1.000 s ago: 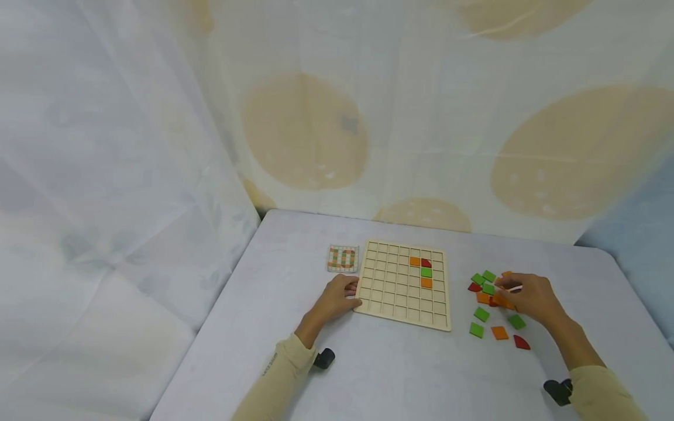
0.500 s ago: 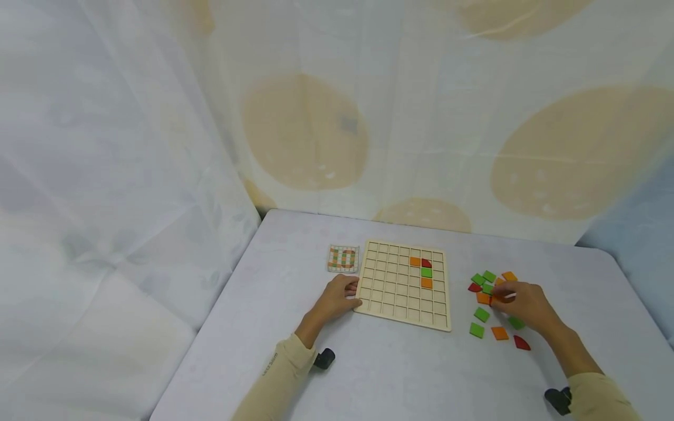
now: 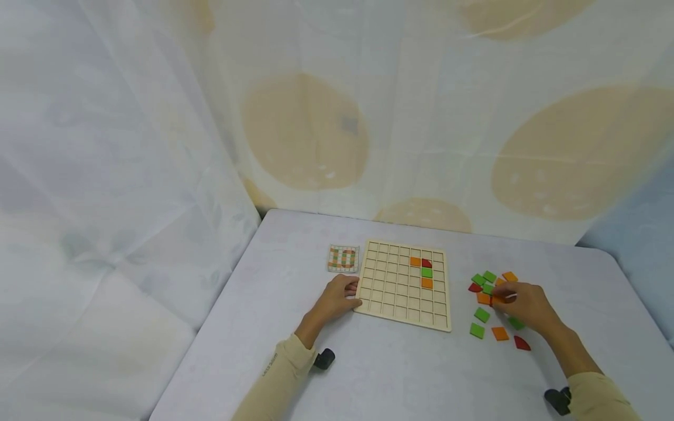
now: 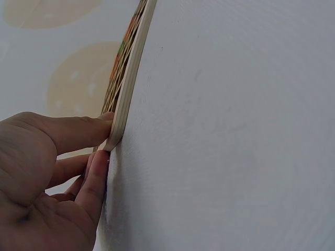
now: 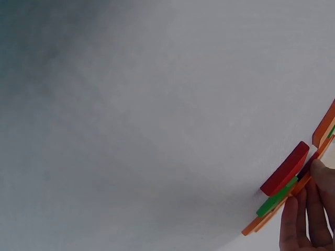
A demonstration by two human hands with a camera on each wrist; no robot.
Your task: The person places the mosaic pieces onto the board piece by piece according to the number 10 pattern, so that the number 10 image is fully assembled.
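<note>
I see a small pattern card (image 3: pixel 343 258) lying on the pale table (image 3: pixel 400 374) near the back left, and a sheer curtain (image 3: pixel 316 117) with tan circles hanging behind

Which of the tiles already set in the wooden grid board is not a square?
The red tile in the wooden grid board: it has a rounded edge, while the two orange ones and the green one are square.
</note>
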